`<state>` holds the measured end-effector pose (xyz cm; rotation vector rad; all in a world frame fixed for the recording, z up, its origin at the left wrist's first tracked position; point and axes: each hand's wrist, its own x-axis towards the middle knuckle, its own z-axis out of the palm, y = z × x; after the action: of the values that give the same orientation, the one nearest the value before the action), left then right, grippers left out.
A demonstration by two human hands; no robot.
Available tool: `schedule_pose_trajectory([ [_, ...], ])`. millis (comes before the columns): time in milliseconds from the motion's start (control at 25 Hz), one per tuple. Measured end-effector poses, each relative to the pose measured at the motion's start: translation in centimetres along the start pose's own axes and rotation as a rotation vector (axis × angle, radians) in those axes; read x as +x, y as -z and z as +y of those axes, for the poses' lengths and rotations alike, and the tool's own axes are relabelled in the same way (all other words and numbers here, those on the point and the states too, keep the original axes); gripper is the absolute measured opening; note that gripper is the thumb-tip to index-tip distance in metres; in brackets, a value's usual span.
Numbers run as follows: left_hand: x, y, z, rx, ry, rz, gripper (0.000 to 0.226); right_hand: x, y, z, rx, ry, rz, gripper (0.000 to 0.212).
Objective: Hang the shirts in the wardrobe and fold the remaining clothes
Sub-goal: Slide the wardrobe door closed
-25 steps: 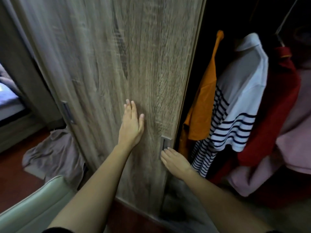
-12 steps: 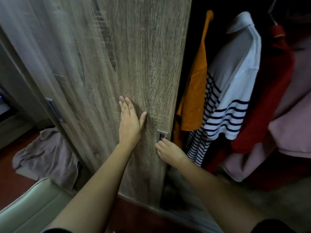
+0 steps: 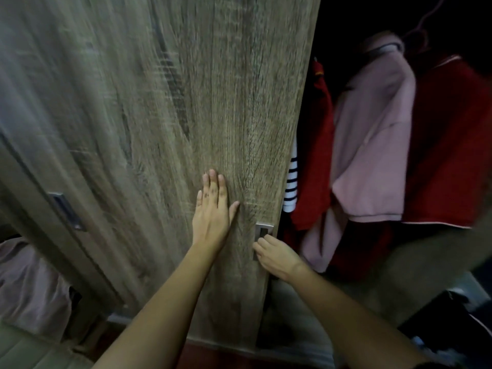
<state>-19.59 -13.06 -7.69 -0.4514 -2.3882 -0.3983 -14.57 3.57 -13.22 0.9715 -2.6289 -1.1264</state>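
A wood-grain sliding wardrobe door [image 3: 213, 102] fills the middle of the view. My left hand [image 3: 211, 211] presses flat on it with straight fingers. My right hand [image 3: 277, 258] is at the door's right edge, with its fingers curled at the recessed metal handle [image 3: 263, 230]. In the dark opening to the right hang a striped shirt [image 3: 291, 187], of which only a sliver shows past the door, a red shirt [image 3: 316, 155], a pink shirt [image 3: 372, 145] and another red shirt [image 3: 447, 145].
A second door panel with its own recessed handle [image 3: 66, 211] stands at the left. A pinkish-grey cloth [image 3: 26, 283] lies crumpled low on the left, above a pale green cushion [image 3: 21, 352]. Dark items [image 3: 452, 320] lie at the lower right, below the hanging shirts.
The door has slid to the right under both hands. It now hides the orange shirt and most of the striped one. The view has swung right.
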Motion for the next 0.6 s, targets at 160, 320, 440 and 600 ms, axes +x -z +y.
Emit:
schedule_pose_trajectory([
  [160, -0.5, -1.8, 6.7, -0.098, -0.007, -0.002, 0.066, -5.5, -3.2, 1.9, 0.003, -0.037, -0.026, 0.019],
  [320, -0.8, -3.5, 13.4, -0.177, -0.034, 0.019, 0.071, -12.2, -4.1, 3.8, 0.035, -0.054, -0.080, 0.026],
  [440, -1.2, -4.8, 17.3, -0.181, -0.065, 0.051, 0.076, -15.8, -6.2, 4.9, 0.008, -0.056, -0.156, 0.036],
  [600, -1.5, -5.9, 22.2, -0.200, -0.086, 0.081, 0.077, -19.7, -8.1, 6.2, 0.028, -0.096, -0.232, 0.037],
])
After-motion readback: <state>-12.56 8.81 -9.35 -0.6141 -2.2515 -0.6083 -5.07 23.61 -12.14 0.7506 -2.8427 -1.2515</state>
